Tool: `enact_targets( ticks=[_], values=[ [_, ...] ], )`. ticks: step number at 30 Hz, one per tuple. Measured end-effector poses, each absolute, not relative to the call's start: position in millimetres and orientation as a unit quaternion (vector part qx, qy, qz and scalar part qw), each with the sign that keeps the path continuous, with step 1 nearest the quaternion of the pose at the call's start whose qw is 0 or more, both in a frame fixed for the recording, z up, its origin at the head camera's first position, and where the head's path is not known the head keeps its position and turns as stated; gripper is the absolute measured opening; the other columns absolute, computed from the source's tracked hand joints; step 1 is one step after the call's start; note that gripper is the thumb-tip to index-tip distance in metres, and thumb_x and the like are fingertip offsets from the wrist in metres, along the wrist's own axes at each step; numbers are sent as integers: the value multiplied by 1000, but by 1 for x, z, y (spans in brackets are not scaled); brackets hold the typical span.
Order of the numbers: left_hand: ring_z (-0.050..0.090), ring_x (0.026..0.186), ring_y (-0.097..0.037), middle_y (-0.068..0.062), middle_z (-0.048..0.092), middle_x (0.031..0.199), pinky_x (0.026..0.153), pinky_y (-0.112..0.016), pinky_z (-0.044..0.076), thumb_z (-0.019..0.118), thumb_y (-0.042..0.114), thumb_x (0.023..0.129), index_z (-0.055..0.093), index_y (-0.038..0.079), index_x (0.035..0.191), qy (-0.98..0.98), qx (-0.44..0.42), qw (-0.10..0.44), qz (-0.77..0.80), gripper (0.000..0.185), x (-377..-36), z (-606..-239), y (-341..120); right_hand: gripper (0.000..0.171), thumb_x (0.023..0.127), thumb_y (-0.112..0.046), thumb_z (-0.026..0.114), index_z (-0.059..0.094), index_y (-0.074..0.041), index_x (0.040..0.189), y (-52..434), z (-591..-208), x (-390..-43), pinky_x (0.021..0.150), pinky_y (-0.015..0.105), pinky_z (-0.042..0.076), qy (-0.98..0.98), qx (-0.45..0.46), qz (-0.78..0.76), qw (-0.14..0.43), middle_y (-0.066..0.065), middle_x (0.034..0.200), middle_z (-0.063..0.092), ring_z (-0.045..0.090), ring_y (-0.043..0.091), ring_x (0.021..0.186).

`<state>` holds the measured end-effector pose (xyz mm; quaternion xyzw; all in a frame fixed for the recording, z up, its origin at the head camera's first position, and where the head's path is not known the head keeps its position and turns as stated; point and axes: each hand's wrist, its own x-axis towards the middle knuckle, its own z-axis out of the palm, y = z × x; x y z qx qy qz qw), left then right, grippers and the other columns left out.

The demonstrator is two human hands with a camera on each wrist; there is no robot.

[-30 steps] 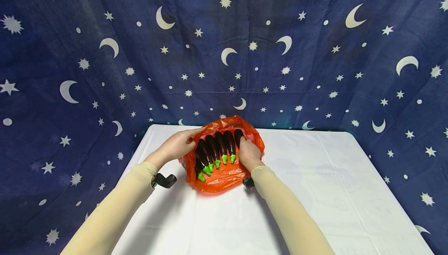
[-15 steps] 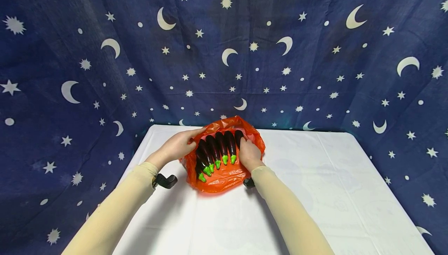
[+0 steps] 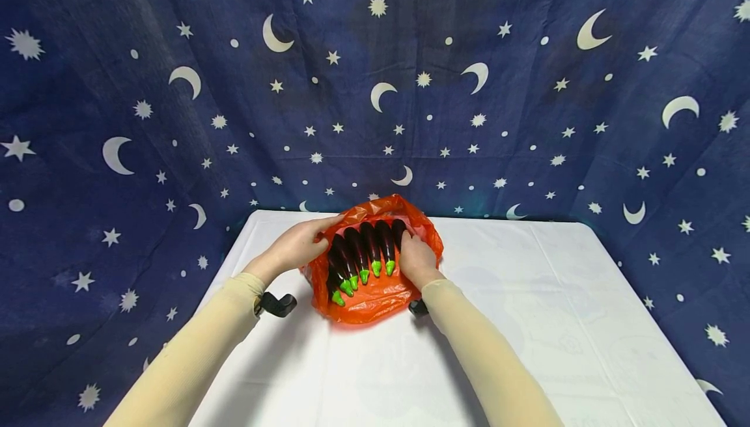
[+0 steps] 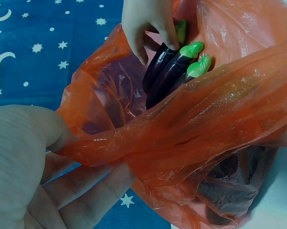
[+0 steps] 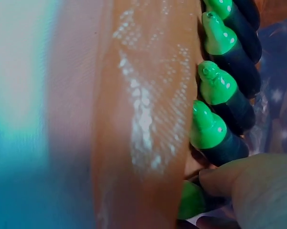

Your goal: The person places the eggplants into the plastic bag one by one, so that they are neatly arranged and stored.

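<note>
A red-orange plastic bag [image 3: 375, 306] lies with its mouth spread toward me. Inside it, several dark purple eggplants [image 3: 370, 245] with bright green stem ends lie side by side in a row. My left hand [image 3: 297, 243] pinches the bag's left rim; in the left wrist view the thumb is over the film [image 4: 181, 124] and the fingers behind it. Reaching into the right side of the bag, my right hand [image 3: 418, 259] grips the rightmost eggplant [image 3: 399, 226]. Its green end [image 5: 192, 199] shows beneath the thumb in the right wrist view, and the rest is mostly hidden.
The bag rests near the far edge of a table with a white cover [image 3: 527, 323]. A dark blue cloth [image 3: 375, 101] with moons and stars hangs behind and at the sides. A black wrist mount [image 3: 278, 304] sticks out below the left wrist.
</note>
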<state>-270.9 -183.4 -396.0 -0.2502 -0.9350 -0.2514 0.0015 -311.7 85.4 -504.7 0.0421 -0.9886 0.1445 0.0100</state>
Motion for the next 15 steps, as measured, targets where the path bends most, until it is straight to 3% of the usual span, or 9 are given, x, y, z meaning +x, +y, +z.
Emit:
enact_targets(
  ticks=[7,15],
  values=[
    [56,92,-23,-4,63,138,85,-41,43,57,5,93,51,20,154,-935,-248,3,-255,63,-270,-397,-185,54,97,-13,63,51,-3,149,90,-495,-301,91,51,54,-986,101,129,33,21,128,61,66,36,106],
    [55,93,-23,-3,63,136,84,-41,41,56,6,94,50,21,154,-934,-245,-1,-258,63,-270,-397,-185,56,95,-17,68,54,-4,148,112,-483,-275,98,51,49,-971,161,157,81,18,132,61,61,36,118]
  ],
)
